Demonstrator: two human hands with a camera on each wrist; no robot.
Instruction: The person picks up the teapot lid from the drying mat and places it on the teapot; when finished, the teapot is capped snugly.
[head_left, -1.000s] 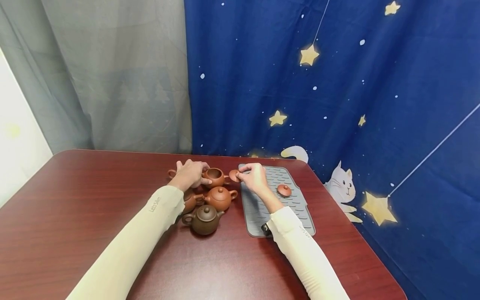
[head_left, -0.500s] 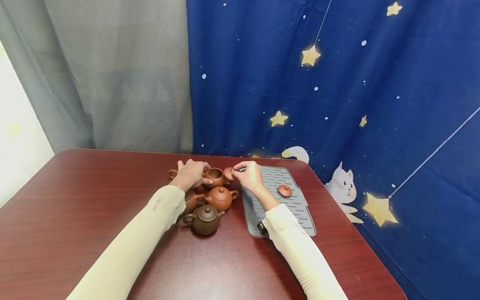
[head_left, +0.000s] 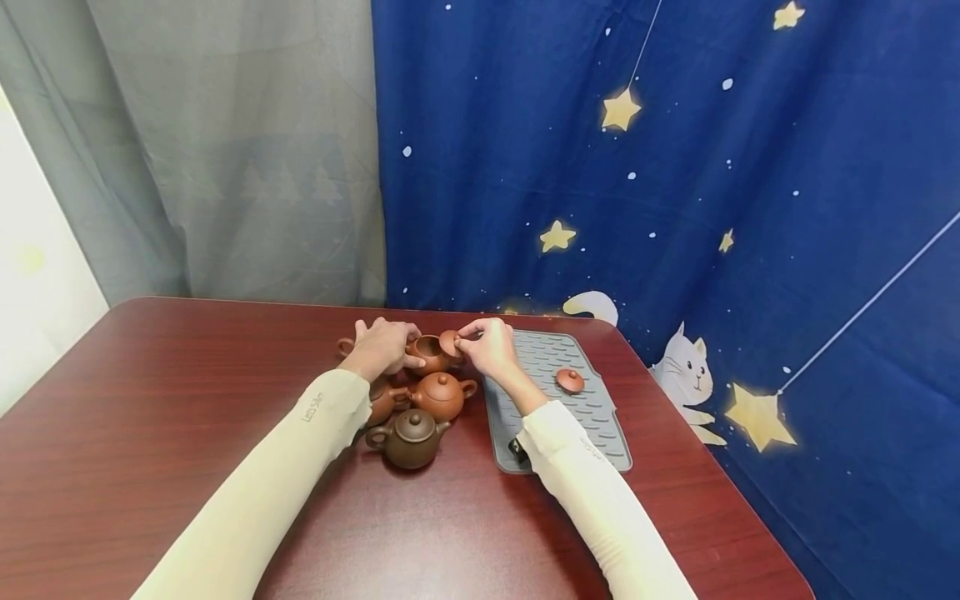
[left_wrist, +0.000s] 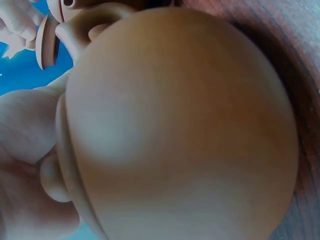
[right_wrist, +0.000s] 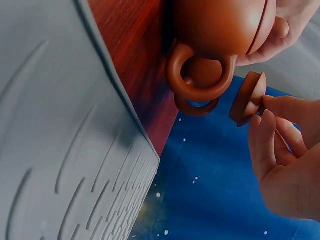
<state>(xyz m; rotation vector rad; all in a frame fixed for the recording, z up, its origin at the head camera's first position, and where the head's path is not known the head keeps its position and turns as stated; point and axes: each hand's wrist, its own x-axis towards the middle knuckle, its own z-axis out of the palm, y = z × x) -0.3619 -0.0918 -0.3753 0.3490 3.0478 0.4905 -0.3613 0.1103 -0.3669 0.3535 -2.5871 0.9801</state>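
Observation:
My right hand (head_left: 489, 346) pinches a small clay lid (head_left: 450, 343) by its knob. In the right wrist view the lid (right_wrist: 248, 99) is tilted on edge, apart from the teapots. In the head view it overlaps the right rim of a reddish-brown teapot (head_left: 432, 360), whose mouth is uncovered. My left hand (head_left: 381, 346) holds that teapot at its left side, thumb in front and fingers behind. Beneath the left palm is another lidded teapot (left_wrist: 185, 125), its knob beside the palm; in the head view the hand mostly hides it.
Nearer stand a lidded reddish teapot (head_left: 440, 397), another reddish one (head_left: 380, 405) partly behind the left sleeve, and a dark brown teapot (head_left: 411, 440). A second lid (head_left: 570, 381) lies on the grey ridged mat (head_left: 596, 433) at the right. Curtains hang behind the table.
My right hand has moved left with the lid, from the mat's edge to the uncovered teapot's rim, and the lid has tilted. The left hand stays in place.

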